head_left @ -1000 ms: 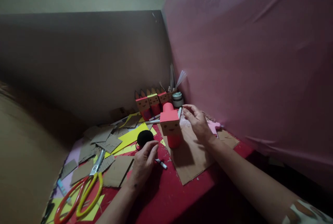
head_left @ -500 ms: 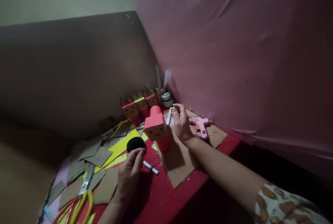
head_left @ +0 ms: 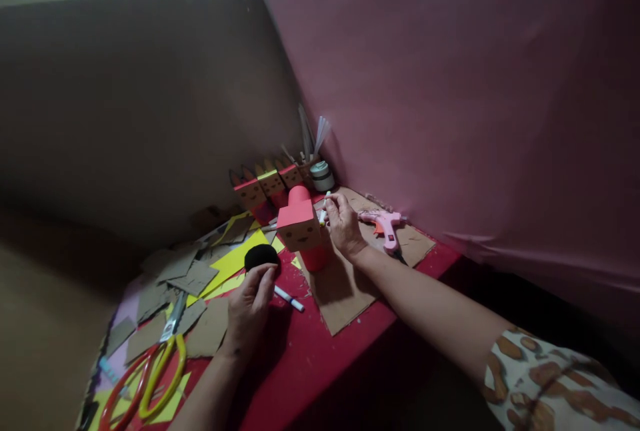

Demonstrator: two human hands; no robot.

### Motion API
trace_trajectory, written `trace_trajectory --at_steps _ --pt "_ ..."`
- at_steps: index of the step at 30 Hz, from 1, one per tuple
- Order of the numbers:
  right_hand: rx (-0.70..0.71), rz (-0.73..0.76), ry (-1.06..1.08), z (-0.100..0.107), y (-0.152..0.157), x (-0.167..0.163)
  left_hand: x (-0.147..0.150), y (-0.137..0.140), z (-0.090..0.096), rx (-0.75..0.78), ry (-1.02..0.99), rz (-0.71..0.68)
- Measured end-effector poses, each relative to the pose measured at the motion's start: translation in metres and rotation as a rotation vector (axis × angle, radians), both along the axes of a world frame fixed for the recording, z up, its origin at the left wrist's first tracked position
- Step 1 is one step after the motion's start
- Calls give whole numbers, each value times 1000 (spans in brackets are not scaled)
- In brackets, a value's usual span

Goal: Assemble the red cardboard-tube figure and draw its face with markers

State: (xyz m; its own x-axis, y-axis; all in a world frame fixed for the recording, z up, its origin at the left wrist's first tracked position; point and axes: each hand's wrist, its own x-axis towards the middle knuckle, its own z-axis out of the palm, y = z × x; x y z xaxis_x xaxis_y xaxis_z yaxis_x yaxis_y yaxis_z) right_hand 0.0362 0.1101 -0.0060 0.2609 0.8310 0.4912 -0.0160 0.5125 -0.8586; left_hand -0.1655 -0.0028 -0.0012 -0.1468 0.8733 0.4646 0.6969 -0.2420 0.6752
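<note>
My left hand pinches the near edge of a black round disc above the red tabletop. The fingers of my right hand are closed on a white marker, held tilted beside a craft figure. This figure has a red-topped box head with a drawn face, a red cylinder on top and a red cylindrical body. It stands upright on a cardboard sheet. Another white marker lies on the table near my left hand.
Large red-and-yellow-handled scissors, cardboard scraps and yellow paper cover the left side. A pink glue gun lies right. Behind stand several smaller box-faced figures, a lidded jar and a holder with sticks.
My right fingers have closed around the white marker beside the figure. My left hand still holds the black disc. The whole view has shifted, so the table sits slightly higher.
</note>
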Motion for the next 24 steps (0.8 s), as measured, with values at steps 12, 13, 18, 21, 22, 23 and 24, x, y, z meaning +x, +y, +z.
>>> trace_trajectory --at_steps 12,13,18,21,22,23,24 --pt "-138 46 -80 -8 3 5 -2 3 -8 53 -10 -79" --pt "-143 49 -84 -8 3 6 -2 4 -8 55 -9 -83" --pt "-160 67 -95 -10 1 6 -2 4 -8 65 -2 -95" --pt "-162 84 -95 -12 1 6 -2 3 -6 65 4 -99" --pt "-163 94 -96 -13 1 5 -2 2 -6 66 6 -100" --pt "-162 107 -98 -14 1 5 -2 2 -6 66 8 -101" --pt "-159 126 -102 -14 1 5 -2 2 -6 66 10 -104"
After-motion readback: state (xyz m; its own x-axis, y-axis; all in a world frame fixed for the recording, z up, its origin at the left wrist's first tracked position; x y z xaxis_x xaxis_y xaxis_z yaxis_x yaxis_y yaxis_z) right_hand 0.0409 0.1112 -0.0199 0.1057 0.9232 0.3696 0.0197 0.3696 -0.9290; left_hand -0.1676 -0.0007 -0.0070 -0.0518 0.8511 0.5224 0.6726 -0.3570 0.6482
